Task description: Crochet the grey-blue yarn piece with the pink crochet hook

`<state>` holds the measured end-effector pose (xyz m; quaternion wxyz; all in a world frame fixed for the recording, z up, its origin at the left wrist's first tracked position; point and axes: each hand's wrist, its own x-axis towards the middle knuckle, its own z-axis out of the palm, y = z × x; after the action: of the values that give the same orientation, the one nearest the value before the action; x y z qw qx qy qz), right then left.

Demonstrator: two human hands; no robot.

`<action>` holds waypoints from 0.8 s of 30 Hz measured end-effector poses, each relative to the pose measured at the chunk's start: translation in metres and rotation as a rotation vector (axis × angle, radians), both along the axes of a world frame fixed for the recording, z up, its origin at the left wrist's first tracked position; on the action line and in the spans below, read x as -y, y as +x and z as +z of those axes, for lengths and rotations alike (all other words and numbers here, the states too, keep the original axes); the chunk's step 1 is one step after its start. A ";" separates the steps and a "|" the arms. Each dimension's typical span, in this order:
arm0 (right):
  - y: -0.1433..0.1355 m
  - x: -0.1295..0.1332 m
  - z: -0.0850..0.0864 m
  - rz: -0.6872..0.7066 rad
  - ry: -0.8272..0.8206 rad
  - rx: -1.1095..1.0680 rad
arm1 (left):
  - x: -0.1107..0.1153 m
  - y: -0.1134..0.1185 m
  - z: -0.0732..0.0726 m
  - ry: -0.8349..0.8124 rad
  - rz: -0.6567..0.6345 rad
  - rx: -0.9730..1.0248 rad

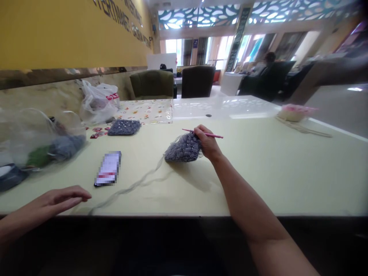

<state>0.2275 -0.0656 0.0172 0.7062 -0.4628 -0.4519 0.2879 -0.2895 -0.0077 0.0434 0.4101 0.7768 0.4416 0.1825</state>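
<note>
My right hand (pixel 207 142) is closed on a grey crochet piece (pixel 184 147), lifted at a tilt over the table. A pink crochet hook (pixel 214 135) lies across the same hand, its thin end pointing left. From the piece a strand of grey yarn (pixel 129 188) trails down and left to the table's front edge. Near that edge, at the lower left, is my left hand (pixel 67 197), its fingers stretched out and holding nothing that I can see. Just beyond it lies a phone (pixel 108 168). A second grey crochet piece (pixel 124 127) rests flat farther back.
At the left, a clear plastic bag (pixel 61 143) contains grey and green bundles, and a white bag (pixel 99 101) stands behind it. Small red packets (pixel 99 132) lie between. A pink-topped object (pixel 296 113) with cords sits at the right of the table (pixel 273 168). Chairs (pixel 198 82) stand beyond.
</note>
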 end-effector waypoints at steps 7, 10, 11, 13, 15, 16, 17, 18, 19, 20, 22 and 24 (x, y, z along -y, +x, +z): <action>-0.007 0.008 0.006 0.047 -0.005 0.039 | -0.014 0.148 -0.010 -0.149 -0.195 0.442; -0.009 0.011 0.007 0.062 -0.015 0.072 | -0.025 0.222 -0.023 -0.332 -0.303 0.634; -0.009 0.011 0.007 0.067 -0.018 0.081 | -0.028 0.241 -0.026 -0.426 -0.339 0.685; -0.009 0.011 0.007 0.075 -0.020 0.097 | -0.033 0.271 -0.028 -0.623 -0.401 0.783; -0.010 0.012 0.008 0.073 -0.018 0.106 | -0.033 0.290 -0.024 -0.751 -0.444 0.876; -0.010 0.012 0.009 0.069 -0.016 0.105 | -0.032 0.295 -0.020 -0.784 -0.456 0.918; -0.010 0.013 0.010 0.066 -0.017 0.099 | -0.030 0.300 -0.016 -0.803 -0.463 0.950; -0.011 0.013 0.012 0.065 -0.020 0.088 | -0.028 0.302 -0.012 -0.813 -0.467 0.971; -0.011 0.014 0.013 0.067 -0.026 0.073 | -0.027 0.304 -0.007 -0.811 -0.471 0.974; -0.011 0.015 0.015 0.071 -0.032 0.055 | -0.025 0.304 -0.003 -0.789 -0.477 0.959; -0.012 0.017 0.017 0.080 -0.035 0.034 | -0.024 0.302 0.004 -0.686 -0.503 0.901; -0.015 0.018 0.018 0.080 -0.020 0.049 | -0.024 0.298 0.008 -0.607 -0.515 0.873</action>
<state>0.2129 -0.0840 0.0351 0.6782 -0.4584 -0.4842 0.3090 0.0085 0.0162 0.0509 0.7889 0.5600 0.0613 0.2455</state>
